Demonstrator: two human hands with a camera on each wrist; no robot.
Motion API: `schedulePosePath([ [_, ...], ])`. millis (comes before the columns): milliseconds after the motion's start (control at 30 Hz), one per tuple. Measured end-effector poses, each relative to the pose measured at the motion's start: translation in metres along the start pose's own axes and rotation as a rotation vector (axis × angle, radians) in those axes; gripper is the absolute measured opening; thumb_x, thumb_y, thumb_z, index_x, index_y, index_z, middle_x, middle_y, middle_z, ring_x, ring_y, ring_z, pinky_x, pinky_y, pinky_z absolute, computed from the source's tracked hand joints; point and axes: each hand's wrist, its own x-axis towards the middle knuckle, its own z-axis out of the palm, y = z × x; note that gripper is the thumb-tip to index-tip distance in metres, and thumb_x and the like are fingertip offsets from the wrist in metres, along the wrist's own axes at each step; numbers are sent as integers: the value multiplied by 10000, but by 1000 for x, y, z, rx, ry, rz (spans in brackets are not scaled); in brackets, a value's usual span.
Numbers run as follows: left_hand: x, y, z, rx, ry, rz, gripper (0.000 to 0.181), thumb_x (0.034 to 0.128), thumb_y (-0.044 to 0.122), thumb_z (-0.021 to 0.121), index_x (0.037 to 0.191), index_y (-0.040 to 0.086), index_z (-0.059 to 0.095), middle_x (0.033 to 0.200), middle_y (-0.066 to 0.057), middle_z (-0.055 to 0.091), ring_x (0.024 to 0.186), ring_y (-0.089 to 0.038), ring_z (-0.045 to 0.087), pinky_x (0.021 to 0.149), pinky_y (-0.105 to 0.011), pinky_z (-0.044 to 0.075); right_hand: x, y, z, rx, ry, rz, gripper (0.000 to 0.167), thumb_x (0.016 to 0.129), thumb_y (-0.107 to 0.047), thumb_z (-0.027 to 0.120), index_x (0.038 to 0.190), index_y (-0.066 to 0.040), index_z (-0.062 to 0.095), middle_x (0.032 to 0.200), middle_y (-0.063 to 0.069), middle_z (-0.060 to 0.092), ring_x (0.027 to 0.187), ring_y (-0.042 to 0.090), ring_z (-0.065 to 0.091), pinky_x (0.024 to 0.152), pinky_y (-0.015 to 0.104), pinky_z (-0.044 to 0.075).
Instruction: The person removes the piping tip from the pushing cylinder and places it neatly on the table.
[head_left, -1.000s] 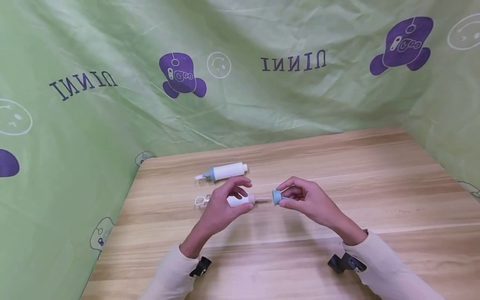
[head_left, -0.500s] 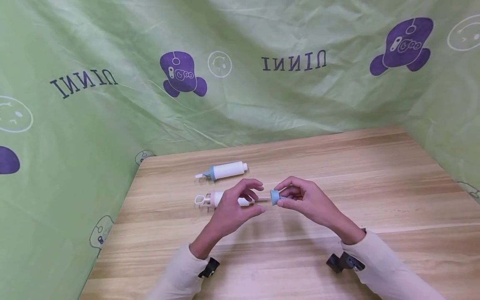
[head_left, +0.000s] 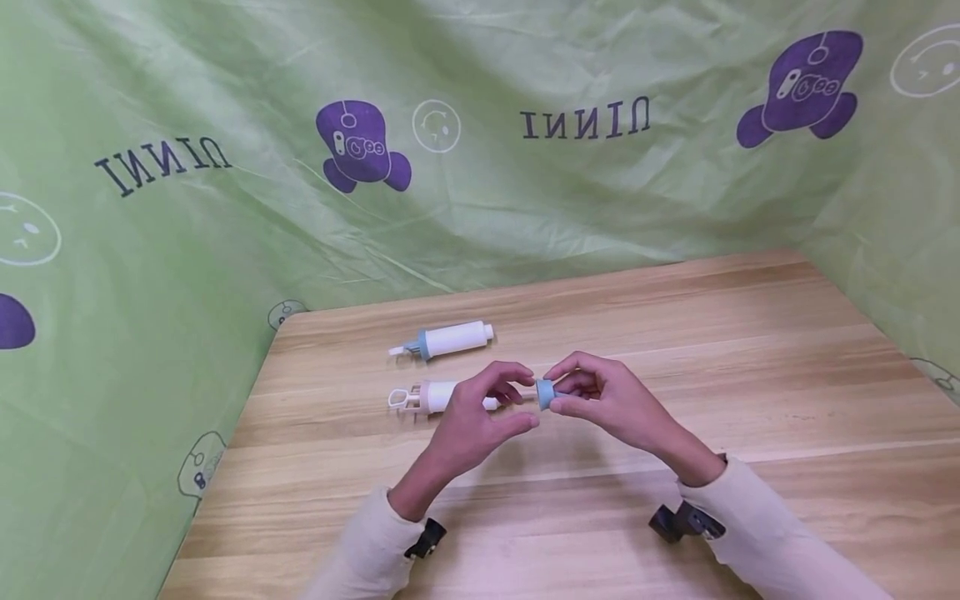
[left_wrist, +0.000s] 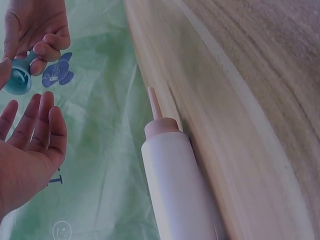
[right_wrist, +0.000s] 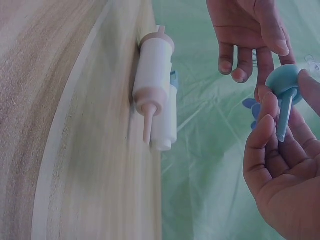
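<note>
A wooden table (head_left: 750, 375) fills the foreground, backed by a green printed curtain (head_left: 480, 217). Two white cylinders lie on their sides on the table: a blue-collared cylinder (head_left: 457, 338) at the back, and a pink-collared cylinder (head_left: 439, 397) in front of it, with a looped white handle at one end and a thin pink tip at the other. In the head view the left hand (head_left: 480, 417) covers part of the pink-collared cylinder. A dark device (head_left: 426, 537) sits at the left cuff.

The right hand (head_left: 615, 404) has a narrow grip, pinching a blue funnel-shaped piece (right_wrist: 284, 77) between thumb and fingers. The left hand's grip is wide, thumb and bent fingers well apart, the fingertips just beside the piece; contact cannot be told.

The piece is held above the table, between the hands. It has a rounded, hollow cup and a slender straight stem; the cup's mouth faces the left hand, and the stem points towards the right palm.
</note>
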Motion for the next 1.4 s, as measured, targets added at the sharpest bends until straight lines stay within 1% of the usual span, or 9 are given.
schedulePosePath([
  [167, 1, 0, 3, -4, 9, -4, 411, 799, 44, 840, 1163, 87, 654, 1083, -34, 689, 862, -163, 657, 785, -475, 547, 0, 0, 1, 11, -5, -6, 264, 910, -113, 748, 1134, -18, 643, 949, 64, 729, 878, 217, 704, 788, 327, 566],
  [267, 0, 2, 5, -19, 17, -4, 385, 802, 25, 832, 1140, 100, 663, 1069, -22, 691, 849, -217, 666, 783, -505, 543, 0, 0, 2, 25, -15, -8, 259, 915, -109, 742, 1134, -16, 642, 954, 69, 730, 888, 219, 704, 793, 332, 565],
  [400, 1, 2, 7, -30, 28, 12, 340, 817, 33, 823, 1112, 89, 666, 1042, -31, 693, 831, -293, 670, 785, -477, 547, 0, 1, 2, 36, -21, -9, 255, 917, -101, 737, 1134, -10, 639, 955, 74, 730, 894, 222, 703, 794, 333, 565],
  [600, 3, 4, 8, -5, 47, 21, 343, 792, -14, 825, 1088, 53, 665, 1014, -71, 700, 806, -274, 672, 780, -449, 547, 0, 2, 2, 44, -20, -4, 269, 918, -104, 737, 1149, -11, 634, 955, 76, 732, 897, 222, 704, 803, 333, 563],
  [667, 4, 9, 7, -7, 54, 22, 344, 778, -56, 816, 1076, 15, 659, 1002, -109, 699, 793, -301, 670, 773, -475, 549, 0, 2, 2, 41, -19, -1, 278, 922, -111, 734, 1160, -12, 630, 954, 74, 732, 895, 222, 704, 800, 331, 563],
  [833, 6, 32, 0, -20, 69, 32, 318, 757, -145, 776, 1029, -61, 635, 924, -176, 687, 739, -317, 653, 731, -498, 558, -3, 4, 0, 50, -3, 5, 274, 915, -102, 738, 1153, -18, 631, 939, 90, 730, 881, 262, 707, 777, 330, 568],
  [900, 7, 36, -2, -12, 72, 35, 312, 757, -150, 772, 1023, -64, 632, 893, -178, 684, 727, -282, 651, 722, -451, 564, -4, 5, 0, 54, 9, 8, 268, 909, -102, 746, 1141, -24, 637, 929, 103, 727, 868, 280, 707, 767, 331, 569],
  [1133, 5, 9, -1, 3, 79, 20, 352, 775, -68, 810, 1082, -3, 650, 871, -162, 691, 746, -234, 654, 732, -428, 559, -8, 9, -4, 26, 66, 10, 236, 917, -88, 733, 1118, 3, 650, 908, 89, 714, 813, 278, 699, 728, 336, 574],
  [1400, 1, 3, -5, -24, 77, 3, 328, 806, 13, 822, 1092, 78, 676, 983, -13, 701, 786, -165, 663, 736, -412, 563, -10, 6, -5, 9, 123, 36, 158, 928, -86, 719, 1040, 19, 679, 896, 87, 699, 788, 218, 683, 740, 358, 577],
])
